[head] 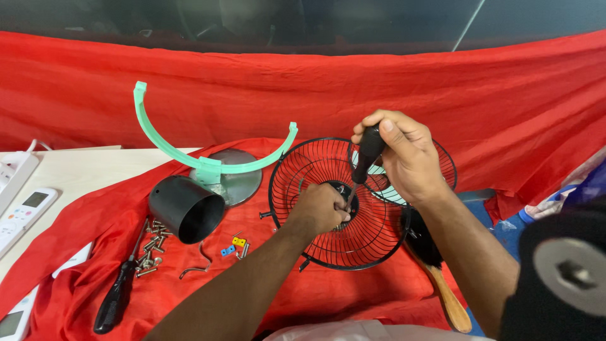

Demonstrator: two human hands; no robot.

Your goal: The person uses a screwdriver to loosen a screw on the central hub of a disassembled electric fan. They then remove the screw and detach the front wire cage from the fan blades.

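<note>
Left hand (pixel 323 208) clenches the grille (pixel 338 202) hub, steadying it. Right hand (pixel 404 155) grips the screwdriver (pixel 366 155), tip at hub. Screws (pixel 151 249) piled beside the black tube (pixel 186 208), within reach.

The left hand (pixel 319 208) hides the fan grille's (pixel 341 249) hub and the screwdriver (pixel 366 155) tip. A blurred black-and-grey object (pixel 562 278), perhaps a motor, is cut off at the right edge. The brush (pixel 435 265) lies partly behind the grille.
</note>
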